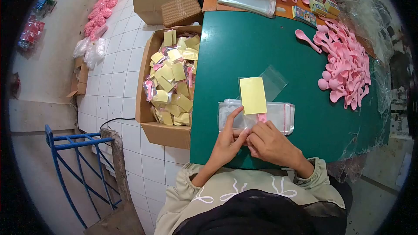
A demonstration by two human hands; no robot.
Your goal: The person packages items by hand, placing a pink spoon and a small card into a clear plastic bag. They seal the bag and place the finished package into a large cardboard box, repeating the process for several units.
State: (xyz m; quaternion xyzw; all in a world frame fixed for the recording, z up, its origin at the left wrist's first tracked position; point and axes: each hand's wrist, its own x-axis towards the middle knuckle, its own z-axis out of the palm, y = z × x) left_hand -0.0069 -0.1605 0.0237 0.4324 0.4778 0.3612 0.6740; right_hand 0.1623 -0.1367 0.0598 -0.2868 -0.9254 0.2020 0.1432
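Note:
Both hands work at the near end of a clear plastic bag holding a yellow card (253,95) and a pink spoon (261,117), of which only a short part shows. My left hand (227,141) grips the bag from the left, its index finger along the card's lower corner and its thumb by the bag's near end. My right hand (275,143) is closed with bent fingers pinching that same end. Beneath lies a stack of clear plastic bags (278,115) with a red line near the right end. Another loose clear bag (275,82) sticks out behind the card.
Pink spoons (344,61) lie heaped at the table's right side. Left of the green table (226,48) stands a cardboard box (167,132) full of packed bags with yellow cards. Far back are a clear bag stack (247,1) and small card packs (305,15).

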